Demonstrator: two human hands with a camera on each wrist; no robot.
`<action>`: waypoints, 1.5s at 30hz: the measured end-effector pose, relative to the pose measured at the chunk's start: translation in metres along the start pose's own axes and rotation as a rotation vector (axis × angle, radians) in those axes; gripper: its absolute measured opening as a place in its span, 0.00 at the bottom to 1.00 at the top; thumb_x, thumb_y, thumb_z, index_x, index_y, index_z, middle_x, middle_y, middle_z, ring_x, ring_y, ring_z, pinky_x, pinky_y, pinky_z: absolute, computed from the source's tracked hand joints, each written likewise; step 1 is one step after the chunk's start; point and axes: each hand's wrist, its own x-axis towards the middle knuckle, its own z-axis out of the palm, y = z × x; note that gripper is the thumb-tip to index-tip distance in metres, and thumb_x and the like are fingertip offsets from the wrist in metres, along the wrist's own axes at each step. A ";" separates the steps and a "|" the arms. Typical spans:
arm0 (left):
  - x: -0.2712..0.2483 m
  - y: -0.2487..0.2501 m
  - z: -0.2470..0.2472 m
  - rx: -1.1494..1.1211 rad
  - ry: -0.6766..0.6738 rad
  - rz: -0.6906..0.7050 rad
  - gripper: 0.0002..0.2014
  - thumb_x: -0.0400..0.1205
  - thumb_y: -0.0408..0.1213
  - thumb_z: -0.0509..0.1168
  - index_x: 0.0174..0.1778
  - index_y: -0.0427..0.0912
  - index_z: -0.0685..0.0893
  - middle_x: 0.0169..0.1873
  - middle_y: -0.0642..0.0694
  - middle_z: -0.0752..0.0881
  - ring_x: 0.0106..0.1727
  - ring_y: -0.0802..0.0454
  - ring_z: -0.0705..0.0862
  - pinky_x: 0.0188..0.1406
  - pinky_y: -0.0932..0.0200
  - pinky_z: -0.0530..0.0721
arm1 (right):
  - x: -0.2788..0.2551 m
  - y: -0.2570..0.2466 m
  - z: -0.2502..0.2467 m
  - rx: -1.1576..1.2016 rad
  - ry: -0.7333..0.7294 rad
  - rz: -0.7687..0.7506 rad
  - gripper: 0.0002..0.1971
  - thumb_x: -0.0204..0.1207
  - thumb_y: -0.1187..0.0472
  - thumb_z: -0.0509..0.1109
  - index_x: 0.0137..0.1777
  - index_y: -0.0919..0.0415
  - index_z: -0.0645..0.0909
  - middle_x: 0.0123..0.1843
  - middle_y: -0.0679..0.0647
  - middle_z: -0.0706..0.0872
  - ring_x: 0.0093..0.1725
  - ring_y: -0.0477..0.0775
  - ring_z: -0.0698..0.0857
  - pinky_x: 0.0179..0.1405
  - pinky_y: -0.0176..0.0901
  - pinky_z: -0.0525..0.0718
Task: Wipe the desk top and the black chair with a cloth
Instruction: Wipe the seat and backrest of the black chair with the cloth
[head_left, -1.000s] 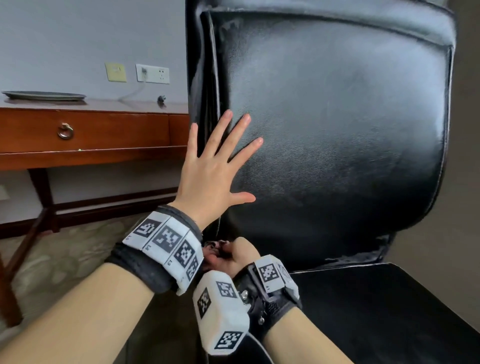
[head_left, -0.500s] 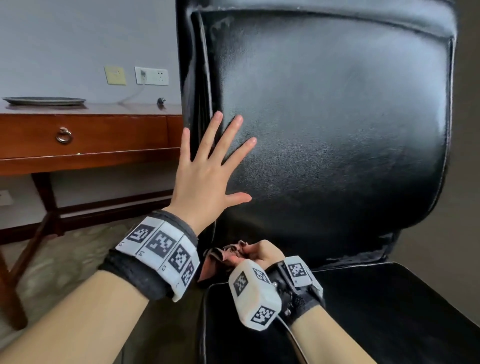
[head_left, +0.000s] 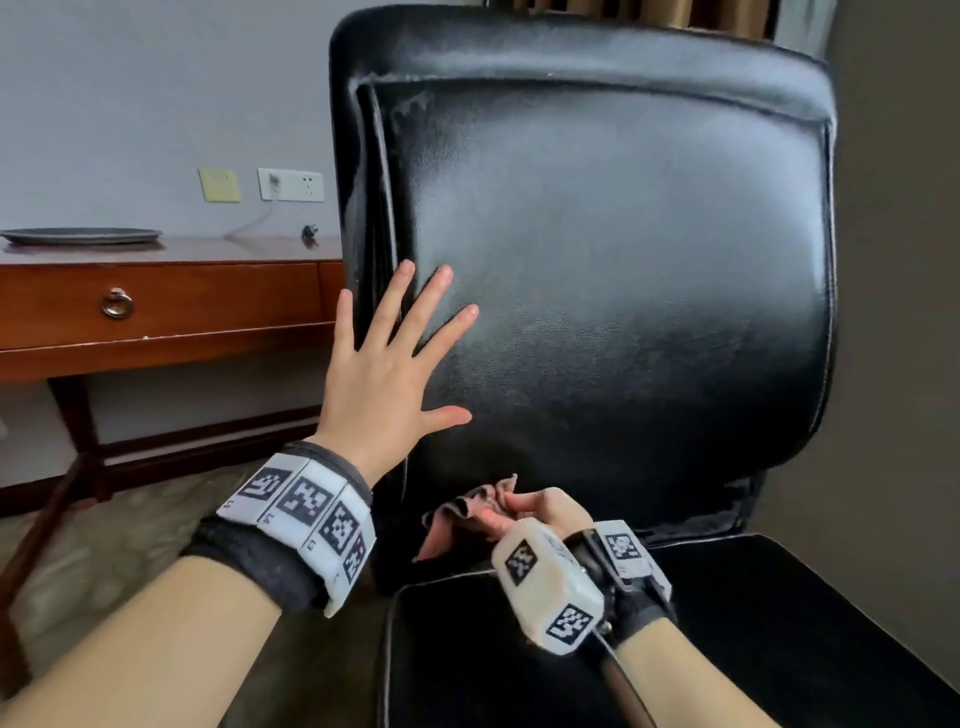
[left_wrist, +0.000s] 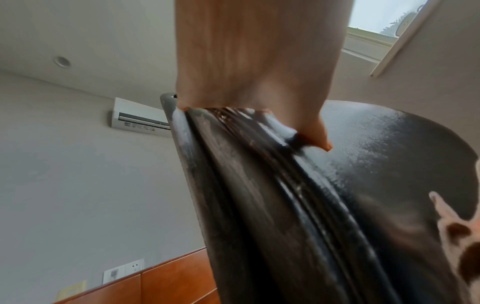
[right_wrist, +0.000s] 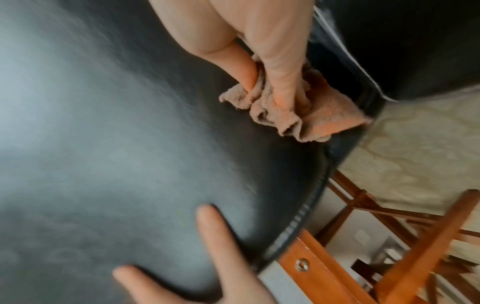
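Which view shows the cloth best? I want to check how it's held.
The right wrist view: the cloth shows bunched in the right hand. The head view shows less, the wrist device in front; the left wrist view shows none.

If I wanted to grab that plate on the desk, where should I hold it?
Probably by the near rim of the plate, coming from the front of the desk. It is wide, flat and very shallow, so there is nothing to wrap around; slipping fingers under the raised edge with a thumb on top looks best. The wall is close behind it, so the back seems harder to reach.
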 end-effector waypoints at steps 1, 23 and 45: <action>0.000 0.001 0.000 -0.003 0.002 -0.005 0.48 0.68 0.69 0.65 0.82 0.55 0.57 0.84 0.46 0.50 0.84 0.42 0.47 0.75 0.28 0.52 | -0.009 -0.013 -0.008 0.009 -0.006 -0.015 0.15 0.80 0.77 0.52 0.36 0.73 0.77 0.45 0.60 0.78 0.55 0.56 0.80 0.78 0.46 0.63; -0.003 0.002 0.003 -0.005 0.008 -0.012 0.46 0.69 0.69 0.62 0.82 0.54 0.57 0.84 0.45 0.50 0.84 0.40 0.46 0.75 0.27 0.52 | 0.012 0.055 0.005 -0.086 -0.020 -0.059 0.14 0.83 0.77 0.48 0.58 0.77 0.74 0.65 0.65 0.78 0.78 0.61 0.66 0.72 0.53 0.70; -0.006 0.103 0.033 -0.083 -0.210 0.161 0.70 0.47 0.44 0.87 0.83 0.48 0.51 0.83 0.39 0.48 0.84 0.41 0.50 0.79 0.33 0.47 | 0.045 -0.183 -0.132 -0.684 0.687 -0.865 0.24 0.77 0.66 0.59 0.72 0.50 0.66 0.62 0.67 0.72 0.54 0.57 0.72 0.68 0.56 0.72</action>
